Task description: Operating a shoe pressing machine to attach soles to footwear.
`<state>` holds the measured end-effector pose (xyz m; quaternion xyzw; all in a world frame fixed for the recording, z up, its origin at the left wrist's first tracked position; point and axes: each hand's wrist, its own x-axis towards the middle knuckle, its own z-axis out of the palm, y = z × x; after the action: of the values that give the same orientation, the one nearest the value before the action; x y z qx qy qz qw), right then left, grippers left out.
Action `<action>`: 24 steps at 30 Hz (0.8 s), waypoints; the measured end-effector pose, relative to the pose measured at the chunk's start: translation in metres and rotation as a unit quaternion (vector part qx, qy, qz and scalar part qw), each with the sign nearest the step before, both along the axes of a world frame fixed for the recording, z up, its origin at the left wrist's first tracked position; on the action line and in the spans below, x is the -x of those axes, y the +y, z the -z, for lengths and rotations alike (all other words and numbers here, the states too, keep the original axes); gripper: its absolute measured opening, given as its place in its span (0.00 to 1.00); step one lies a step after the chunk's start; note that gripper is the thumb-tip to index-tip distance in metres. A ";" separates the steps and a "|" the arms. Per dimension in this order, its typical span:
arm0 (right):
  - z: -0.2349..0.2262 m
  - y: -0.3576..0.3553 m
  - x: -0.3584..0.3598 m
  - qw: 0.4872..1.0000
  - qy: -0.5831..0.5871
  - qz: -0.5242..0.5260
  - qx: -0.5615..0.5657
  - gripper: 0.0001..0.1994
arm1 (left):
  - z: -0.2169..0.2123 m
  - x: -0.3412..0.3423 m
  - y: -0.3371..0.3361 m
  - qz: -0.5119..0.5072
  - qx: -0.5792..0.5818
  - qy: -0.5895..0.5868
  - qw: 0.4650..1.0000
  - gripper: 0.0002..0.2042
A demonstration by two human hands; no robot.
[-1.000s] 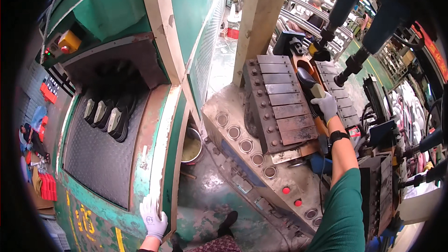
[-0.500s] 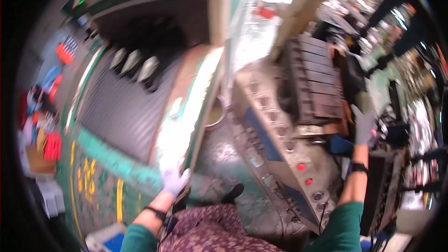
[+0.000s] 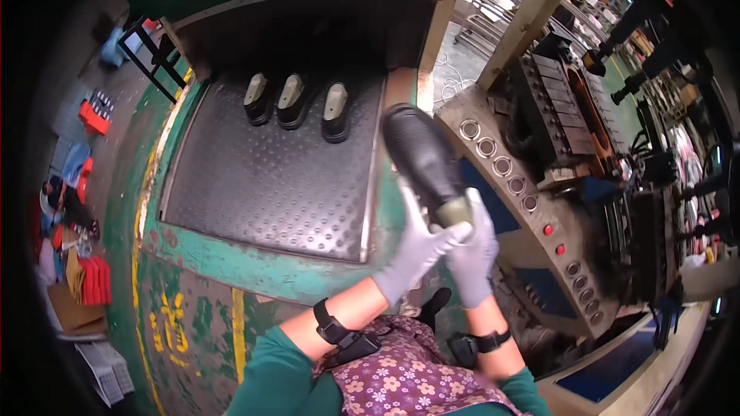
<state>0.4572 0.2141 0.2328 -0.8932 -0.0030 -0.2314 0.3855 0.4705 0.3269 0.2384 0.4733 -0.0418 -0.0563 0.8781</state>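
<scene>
A black shoe (image 3: 420,148) with a pale green last (image 3: 455,214) in its opening is held up in front of me, toe pointing away and slightly left. My left hand (image 3: 420,245), in a pale grey glove, grips the shoe's heel end from the left, thumb across the last. On the right side of the same end, my gloved right hand (image 3: 472,250) is closed round it. Beyond, three more black shoes with pale lasts stand on the dark studded bed of a green machine: a left one (image 3: 257,100), a middle one (image 3: 291,102) and a right one (image 3: 334,113).
A green metal frame (image 3: 254,260) edges the machine bed, with a dark opening (image 3: 308,38) behind it. On my right stands a machine with a control panel (image 3: 549,250) bearing round gauges and red buttons. Red items (image 3: 94,281) and cardboard lie at the far left.
My right hand has come in from the right-hand machine with the shoe. My left hand has left the green machine's edge and joined it on the shoe. The view has turned.
</scene>
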 end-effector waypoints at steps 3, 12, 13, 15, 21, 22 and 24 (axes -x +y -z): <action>0.001 0.076 0.006 0.993 0.074 -0.041 0.076 0.32 | -0.004 -0.003 0.066 -0.099 0.015 0.008 0.995 0.60; 0.005 0.207 0.044 0.954 0.082 -0.282 0.059 0.29 | 0.041 0.005 0.269 -0.046 -0.004 0.053 0.997 0.51; 0.004 0.212 0.043 0.956 0.082 -0.277 0.054 0.29 | 0.044 0.008 0.282 -0.030 -0.039 0.041 0.998 0.50; -0.002 0.215 0.044 0.975 0.051 -0.214 0.036 0.25 | 0.048 0.021 0.309 -0.014 -0.012 0.062 0.998 0.51; -0.017 0.159 0.066 0.990 0.076 -0.122 0.003 0.20 | 0.050 -0.004 0.367 -0.032 -0.137 0.157 0.977 0.47; -0.013 0.147 0.080 0.992 0.071 -0.104 0.030 0.20 | 0.052 -0.017 0.384 -0.027 -0.180 0.147 0.972 0.45; -0.003 0.126 0.109 0.991 0.113 -0.068 -0.002 0.20 | 0.055 -0.039 0.411 -0.049 -0.265 0.150 0.951 0.41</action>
<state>0.3477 0.3401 0.2361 -0.9107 -0.0200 -0.1024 0.3998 0.5098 0.7378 0.1836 0.6763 0.1303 -0.0925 0.7191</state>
